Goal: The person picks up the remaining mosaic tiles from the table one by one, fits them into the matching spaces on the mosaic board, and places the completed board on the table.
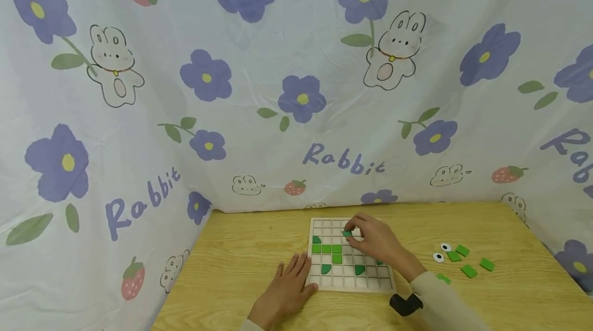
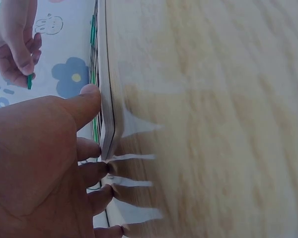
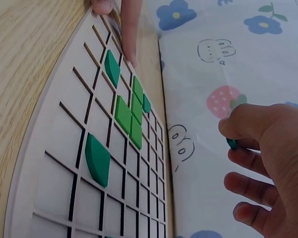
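My right hand [image 1: 377, 241] pinches a small dark green piece [image 1: 347, 233] between thumb and fingers, over the far part of a pale gridded board [image 3: 37, 134]. In the right wrist view that piece is mostly hidden by the fingertips. Light green square tiles [image 1: 326, 248] form a short row in the grid, with one more just below its right end. Dark green quarter-round pieces [image 1: 360, 269] sit in separate cells; one is partly covered by my right forearm. My left hand [image 1: 287, 287] rests palm down with fingers spread, its thumb and fingertips at the board's left edge.
Right of the board lie several loose light green tiles [image 1: 469, 271] and two white discs with black centres [image 1: 438, 257]. A black device [image 1: 405, 304] is at my right wrist. Behind the wooden table [image 1: 241, 248] hangs a patterned white cloth [image 1: 259, 156].
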Demonstrator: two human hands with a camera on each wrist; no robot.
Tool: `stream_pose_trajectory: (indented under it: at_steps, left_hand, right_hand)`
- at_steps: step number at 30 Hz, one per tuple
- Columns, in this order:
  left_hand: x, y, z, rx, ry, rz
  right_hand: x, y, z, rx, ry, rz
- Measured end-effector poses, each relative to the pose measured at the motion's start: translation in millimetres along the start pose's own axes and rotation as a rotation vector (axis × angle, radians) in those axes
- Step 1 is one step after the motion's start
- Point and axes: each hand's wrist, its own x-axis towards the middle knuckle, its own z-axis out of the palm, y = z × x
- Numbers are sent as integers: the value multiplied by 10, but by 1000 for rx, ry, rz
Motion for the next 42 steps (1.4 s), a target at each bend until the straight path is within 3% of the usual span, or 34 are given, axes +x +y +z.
stream_pose_trajectory:
  at_steps: [21, 42]
  left_hand:
    - [-10, 5, 10, -4, 23, -13]
    - [-15, 6, 18, 15, 30, -12]
  right_hand:
    - [227, -224, 199, 44, -53, -14]
    - [239, -378, 529, 87, -158, -6]
